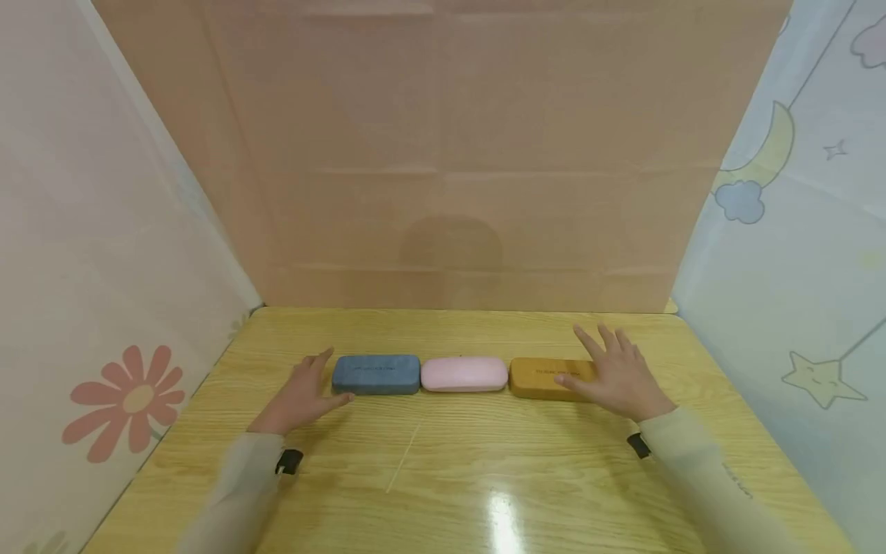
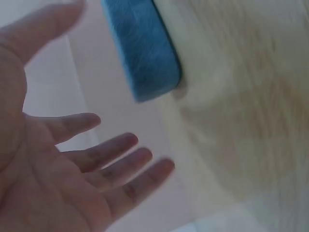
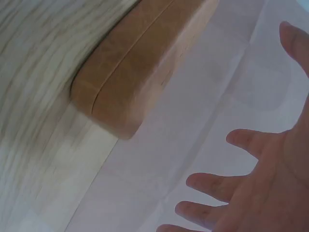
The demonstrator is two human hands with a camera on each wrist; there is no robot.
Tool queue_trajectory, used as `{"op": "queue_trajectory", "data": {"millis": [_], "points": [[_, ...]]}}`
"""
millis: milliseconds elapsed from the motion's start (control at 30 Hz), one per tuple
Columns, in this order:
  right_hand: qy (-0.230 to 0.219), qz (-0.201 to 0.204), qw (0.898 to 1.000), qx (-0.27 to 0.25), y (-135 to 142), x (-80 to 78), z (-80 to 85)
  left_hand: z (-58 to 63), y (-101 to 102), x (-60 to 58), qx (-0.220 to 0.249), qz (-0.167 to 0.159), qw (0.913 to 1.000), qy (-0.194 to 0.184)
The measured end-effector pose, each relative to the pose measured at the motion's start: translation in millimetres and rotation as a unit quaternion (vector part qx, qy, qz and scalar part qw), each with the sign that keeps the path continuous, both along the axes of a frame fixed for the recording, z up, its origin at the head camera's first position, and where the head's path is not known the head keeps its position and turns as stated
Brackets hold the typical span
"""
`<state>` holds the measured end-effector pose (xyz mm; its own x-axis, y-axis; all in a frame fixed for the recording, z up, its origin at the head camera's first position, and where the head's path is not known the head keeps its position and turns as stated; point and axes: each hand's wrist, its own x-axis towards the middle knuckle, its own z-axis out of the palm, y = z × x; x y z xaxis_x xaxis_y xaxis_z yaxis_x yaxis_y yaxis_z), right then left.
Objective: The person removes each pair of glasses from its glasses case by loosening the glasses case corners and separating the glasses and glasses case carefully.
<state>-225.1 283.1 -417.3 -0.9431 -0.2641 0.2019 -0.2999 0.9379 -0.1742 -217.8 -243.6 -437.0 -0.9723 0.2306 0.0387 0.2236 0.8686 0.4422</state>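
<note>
The left hand (image 1: pixel 299 396) lies to the left of the pink case (image 1: pixel 464 374), beyond the blue case (image 1: pixel 376 375), with its fingers spread and its thumb extended. The head view shows the thumb tip beside the blue case's near left corner; the left wrist view shows a gap between hand and case. The right hand (image 1: pixel 619 377), to the right of the pink case, is likewise spread; its thumb overlaps the ochre case (image 1: pixel 534 382) in the head view, while the right wrist view shows the digits apart from that case.

The three cases form a row. The blue case is immediately left of the pink case; whether they touch cannot be told. The ochre case is just right of the pink case, and both outer cases bear small dark lettering on the side facing the person.

Pale sleeves (image 1: pixel 242 481) and a dark band (image 1: pixel 289 462) at each wrist lie nearer the person than the pink case. All three cases rest on a wood-grain table (image 1: pixel 415 492). Behind the pink case rises a creased tan panel (image 1: pixel 471 138); far to its left hangs a flower-printed sheet (image 1: pixel 76 254), and far to its right a sheet with moon and star motifs (image 1: pixel 782 277).
</note>
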Motion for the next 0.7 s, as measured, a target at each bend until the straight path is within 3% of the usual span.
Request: {"op": "queue_trajectory", "data": {"millis": [300,567,700], "points": [[0.036,0.011,0.999,-0.028,-22,4.8,-8.2,-16.3,-2,-29.2,0.088,-0.02,0.9951,-0.041],[0.06,0.023,0.996,-0.063,-45,13.0,-15.9,-21.6,-7,-38.8,0.112,-0.017,0.9912,-0.069],[0.042,0.025,0.996,-0.071,-53,16.9,-17.8,-23.7,-9,-40.5,0.117,-0.016,0.99,-0.077]]}}
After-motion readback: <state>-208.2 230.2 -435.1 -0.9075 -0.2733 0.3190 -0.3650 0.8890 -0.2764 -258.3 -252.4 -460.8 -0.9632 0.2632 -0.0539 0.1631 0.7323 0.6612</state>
